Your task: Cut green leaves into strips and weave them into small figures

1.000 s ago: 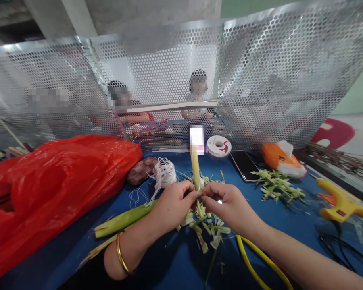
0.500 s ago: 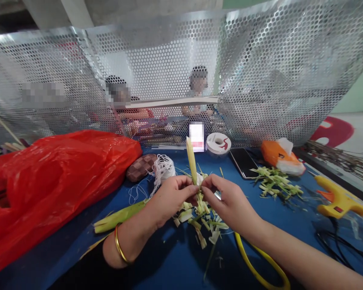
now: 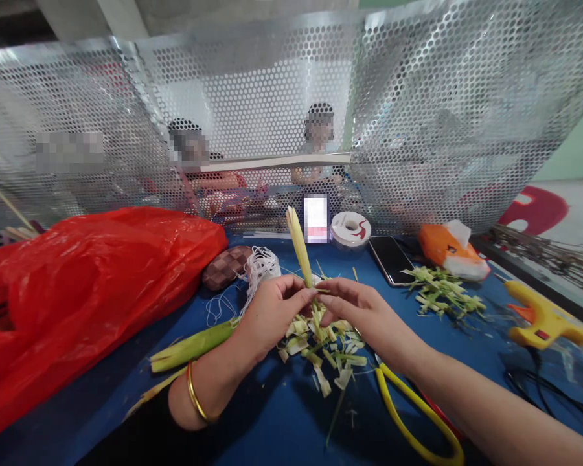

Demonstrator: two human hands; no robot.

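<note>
A pale yellow-green rolled leaf (image 3: 298,249), like a folded corn husk, stands tilted up to the left in front of me. My left hand (image 3: 284,304) pinches it near its lower end between thumb and fingers. My right hand (image 3: 357,304) is closed at the same lower end, fingertips meeting those of the left; a thin strip shows between them, and I cannot make out exactly what the fingertips grip. Beneath both hands lie leaf scraps (image 3: 342,353). A longer green husk bundle (image 3: 189,349) rests beside my left forearm.
White string (image 3: 262,265) and a checkered brown case (image 3: 226,266) sit beside a red plastic bag (image 3: 102,278). Yellow-handled scissors (image 3: 393,401) lie near my right forearm. Rightward are a phone (image 3: 391,260), tissues (image 3: 451,252) and a yellow glue gun (image 3: 539,317). Perforated sheeting (image 3: 272,84) stands behind; people sit beyond.
The rolled leaf has tipped to the left at its top. My right hand has shifted slightly, its fingers now flatter over the leaf's base. More of the scissors shows.
</note>
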